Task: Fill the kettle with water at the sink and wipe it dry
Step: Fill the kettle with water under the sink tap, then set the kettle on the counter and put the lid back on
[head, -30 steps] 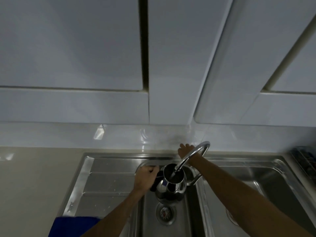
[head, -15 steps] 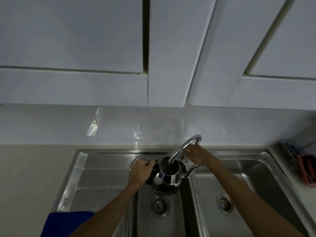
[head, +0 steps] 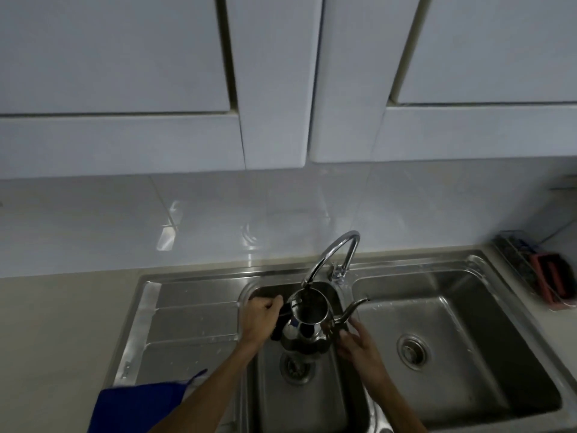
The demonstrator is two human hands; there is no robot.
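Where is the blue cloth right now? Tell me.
In the head view the blue cloth lies at the lower left, on the front of the sink's draining board, just left of the left forearm, away from the kettle.

kettle (head: 307, 323) polished mirror steel; sink (head: 452, 364) brushed stainless, wet; faucet (head: 331, 257) chrome; cloth (head: 137, 407) matt blue; backsplash tiles (head: 218, 220) glossy.

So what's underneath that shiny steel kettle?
Under the shiny steel kettle lies the left basin's round drain, partly visible. The basin floor directly beneath is hidden.
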